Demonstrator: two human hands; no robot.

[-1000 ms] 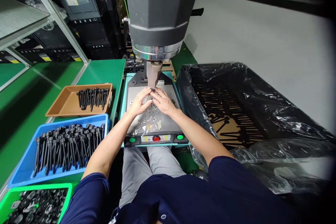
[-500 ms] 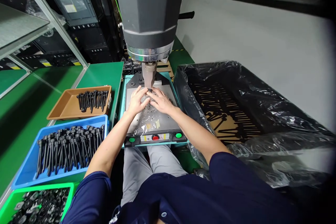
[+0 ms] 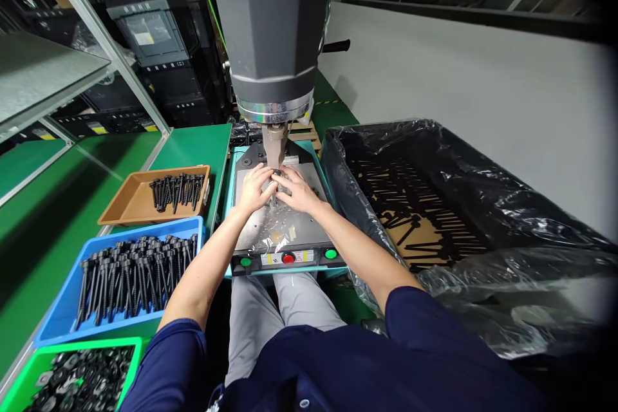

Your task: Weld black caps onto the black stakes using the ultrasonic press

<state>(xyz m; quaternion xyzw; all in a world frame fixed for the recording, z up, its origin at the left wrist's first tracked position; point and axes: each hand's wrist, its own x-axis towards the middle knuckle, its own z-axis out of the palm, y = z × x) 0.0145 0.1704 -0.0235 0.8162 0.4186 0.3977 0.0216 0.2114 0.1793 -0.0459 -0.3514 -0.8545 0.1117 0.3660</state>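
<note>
My left hand [image 3: 254, 190] and my right hand [image 3: 298, 191] meet at the fixture in the middle of the machine's metal plate [image 3: 263, 232]. Fingers of both hands close in from either side around a small black part [image 3: 277, 172], mostly covered by them. Right above it is the metal tip [image 3: 275, 145] of the machine's grey head [image 3: 275, 32]; whether it touches the part I cannot tell. Below the hands, the front panel carries a red button [image 3: 288, 259] and green buttons, one on each side [image 3: 330, 253].
At left stand a brown tray [image 3: 123, 206] and a blue tray [image 3: 58, 322] of black threaded rod-like parts, and a green bin [image 3: 138, 360] of small black pieces. On the right, a box lined with black plastic [image 3: 357, 199] holds rows of similar long parts.
Both hands keep their place around the part beneath the tip. The whole view has shifted slightly, with the trays and machine appearing a little lower and farther right.
</note>
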